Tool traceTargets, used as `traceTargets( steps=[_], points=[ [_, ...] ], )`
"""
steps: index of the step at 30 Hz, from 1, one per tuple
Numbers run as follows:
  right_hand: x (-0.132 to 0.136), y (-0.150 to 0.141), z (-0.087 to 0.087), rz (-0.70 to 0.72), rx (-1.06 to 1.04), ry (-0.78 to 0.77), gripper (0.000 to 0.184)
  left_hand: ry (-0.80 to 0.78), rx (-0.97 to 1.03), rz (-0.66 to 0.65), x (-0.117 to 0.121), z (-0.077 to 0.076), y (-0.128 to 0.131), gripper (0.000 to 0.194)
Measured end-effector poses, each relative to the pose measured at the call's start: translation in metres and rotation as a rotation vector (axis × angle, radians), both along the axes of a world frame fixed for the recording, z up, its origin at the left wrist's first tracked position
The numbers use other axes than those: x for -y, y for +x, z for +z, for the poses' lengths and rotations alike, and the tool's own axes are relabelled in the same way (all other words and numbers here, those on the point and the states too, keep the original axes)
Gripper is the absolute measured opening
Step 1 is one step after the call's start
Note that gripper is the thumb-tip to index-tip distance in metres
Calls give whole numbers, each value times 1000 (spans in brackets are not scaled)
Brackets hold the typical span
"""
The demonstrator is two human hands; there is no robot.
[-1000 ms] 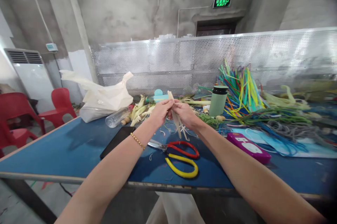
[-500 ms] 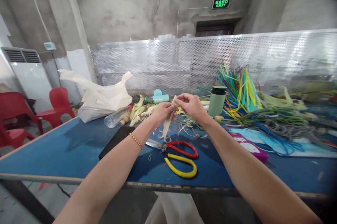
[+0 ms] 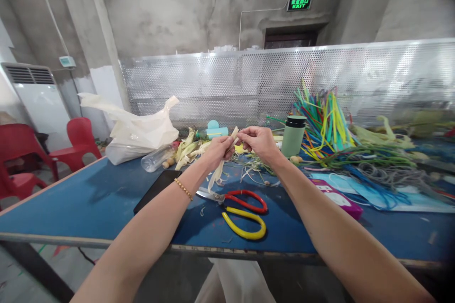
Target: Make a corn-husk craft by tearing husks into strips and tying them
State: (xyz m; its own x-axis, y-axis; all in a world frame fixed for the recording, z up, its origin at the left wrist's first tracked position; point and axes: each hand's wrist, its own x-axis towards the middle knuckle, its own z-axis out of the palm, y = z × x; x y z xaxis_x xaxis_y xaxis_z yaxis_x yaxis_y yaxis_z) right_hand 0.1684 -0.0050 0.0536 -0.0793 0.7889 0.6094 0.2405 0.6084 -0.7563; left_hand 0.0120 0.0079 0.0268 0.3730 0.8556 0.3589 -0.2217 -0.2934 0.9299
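Between the fingers of my left hand (image 3: 218,150) is a pale strip of dried corn husk (image 3: 216,176). Its top end sticks up above the fingers, and its loose tail hangs toward the table. My right hand (image 3: 262,144) is closed in a pinch at the upper edge of the husk, its fingertips close against my left ones; the exact grip is partly hidden. Just below the hands lie scissors (image 3: 221,198) with one red and one yellow handle, blades pointing left. Husk scraps and thin fibres (image 3: 254,166) are scattered under the hands.
On the left are a white plastic bag (image 3: 144,127), a clear bottle (image 3: 152,161) and a dark flat object (image 3: 156,189). A green tumbler (image 3: 294,137), coloured strips (image 3: 332,125), cords (image 3: 384,175) and a purple box (image 3: 341,201) stand or lie right. More husks (image 3: 188,149) are behind.
My right hand has shifted slightly right and upward from my left hand. The husk's tail has swung from the right to the lower left. The scissors have stayed put.
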Motion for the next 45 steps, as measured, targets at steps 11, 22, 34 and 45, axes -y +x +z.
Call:
traceTargets(
  steps=[11,22,34,45],
  points=[
    [2,1,1,-88,10,-1,27,53,-112,47,5,2,0,27],
    [1,1,1,-58,17,5,22,4,-2,19,3,0,0,27],
    [-1,3,-2,-65,99,-3,19,-52,-46,153,6,5,4,11],
    [2,2,-1,-71,124,-34,18,-39,-28,149,6,5,2,7]
  ],
)
